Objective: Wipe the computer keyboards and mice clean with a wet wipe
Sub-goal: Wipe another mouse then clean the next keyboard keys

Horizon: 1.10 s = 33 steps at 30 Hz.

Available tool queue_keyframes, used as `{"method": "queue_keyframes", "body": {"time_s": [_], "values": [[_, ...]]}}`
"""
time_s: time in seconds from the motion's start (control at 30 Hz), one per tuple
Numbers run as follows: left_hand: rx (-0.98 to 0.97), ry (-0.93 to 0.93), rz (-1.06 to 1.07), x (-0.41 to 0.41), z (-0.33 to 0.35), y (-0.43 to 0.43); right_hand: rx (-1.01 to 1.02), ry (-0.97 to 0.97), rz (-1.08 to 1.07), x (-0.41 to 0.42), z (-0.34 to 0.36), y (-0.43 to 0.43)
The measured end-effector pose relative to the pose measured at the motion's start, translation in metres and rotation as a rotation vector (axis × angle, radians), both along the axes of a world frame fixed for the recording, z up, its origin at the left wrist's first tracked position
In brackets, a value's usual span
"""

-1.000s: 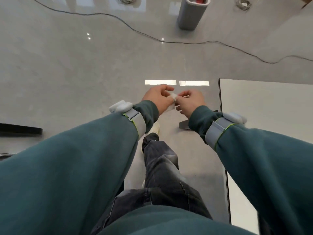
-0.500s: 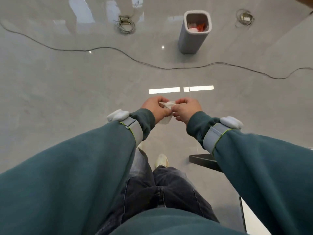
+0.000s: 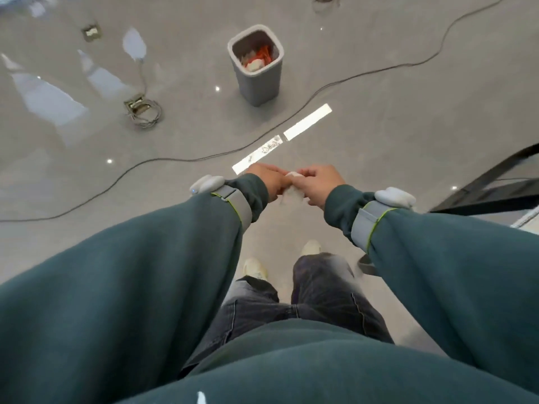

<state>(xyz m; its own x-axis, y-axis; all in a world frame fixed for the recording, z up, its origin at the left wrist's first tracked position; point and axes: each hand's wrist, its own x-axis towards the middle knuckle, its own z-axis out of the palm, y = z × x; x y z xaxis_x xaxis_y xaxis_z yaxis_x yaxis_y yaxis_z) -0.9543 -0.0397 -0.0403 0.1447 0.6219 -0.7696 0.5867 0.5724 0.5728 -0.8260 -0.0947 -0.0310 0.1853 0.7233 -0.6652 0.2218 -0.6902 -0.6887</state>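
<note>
- Both arms are reaching forward, hands meeting at centre.
- The left hand (image 3: 269, 182) is pinching a crumpled wipe (image 3: 291, 195), fingers curled.
- The right hand (image 3: 320, 183) is gripping the same wipe, knuckles up.

Glossy grey floor (image 3: 379, 176), grey bin (image 3: 259, 83) standing, black cable (image 3: 180, 159) trailing

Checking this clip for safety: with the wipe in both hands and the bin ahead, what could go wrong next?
A cable lies across the floor between the person's shoes and the bin; walking over could mean a trip. The left hand and right hand pinch a crumpled wipe; tossed from here it might miss the bin and land on the glossy floor.
</note>
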Motion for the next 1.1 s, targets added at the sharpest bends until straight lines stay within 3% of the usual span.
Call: {"method": "queue_keyframes", "body": {"time_s": [0.07,0.23,0.3,0.43,0.6,0.87,1.0,1.1], "values": [[0.010,0.009,-0.189,0.037,0.004,0.024,0.000,-0.016,-0.061,0.036,-0.003,0.010],[-0.006,0.031,-0.379,0.122,0.010,0.071,0.004,-0.052,-0.208,0.108,-0.022,0.039],[-0.042,0.004,-0.245,0.166,0.005,0.091,-0.006,-0.023,-0.250,0.147,-0.030,0.058],[-0.031,0.066,-0.413,0.252,-0.007,0.121,-0.077,0.052,-0.358,0.227,-0.047,0.085],[-0.030,0.078,-0.632,0.369,0.001,0.144,-0.070,0.112,-0.708,0.322,-0.040,0.089],[-0.033,0.052,-0.942,0.563,0.006,0.146,-0.012,0.045,-1.135,0.450,-0.026,0.073],[-0.088,0.061,-1.113,0.614,-0.006,0.158,-0.049,-0.114,-1.165,0.481,-0.030,0.080],[-0.077,0.077,-1.370,0.662,-0.002,0.182,-0.101,-0.164,-1.261,0.508,-0.033,0.100]]}}
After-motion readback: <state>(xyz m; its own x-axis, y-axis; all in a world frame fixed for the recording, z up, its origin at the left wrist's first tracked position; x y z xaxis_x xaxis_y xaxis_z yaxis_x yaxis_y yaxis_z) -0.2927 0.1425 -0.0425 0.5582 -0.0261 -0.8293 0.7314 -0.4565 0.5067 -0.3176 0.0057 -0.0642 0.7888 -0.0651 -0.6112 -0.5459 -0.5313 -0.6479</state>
